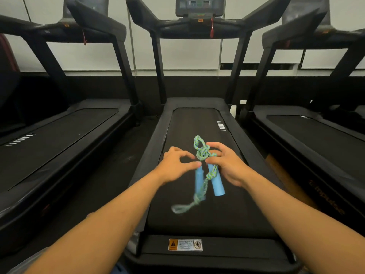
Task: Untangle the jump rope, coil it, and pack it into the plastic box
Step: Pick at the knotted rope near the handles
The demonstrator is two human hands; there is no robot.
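A jump rope with a green-blue braided cord (201,152) and two light blue handles (217,182) hangs knotted in the air above the middle treadmill's belt (199,218). My right hand (227,165) pinches the knotted bundle at its right side, near the top of the handles. My left hand (177,167) has its thumb and fingertips at the left of the knot, by the other handle's top. One loop sticks up above the knot; another blurred loop (180,208) dangles below. No plastic box is in view.
Three black treadmills stand side by side; the middle one's console (199,6) and uprights rise ahead. A warning sticker (185,244) marks its near end. Dark floor gaps run between the machines.
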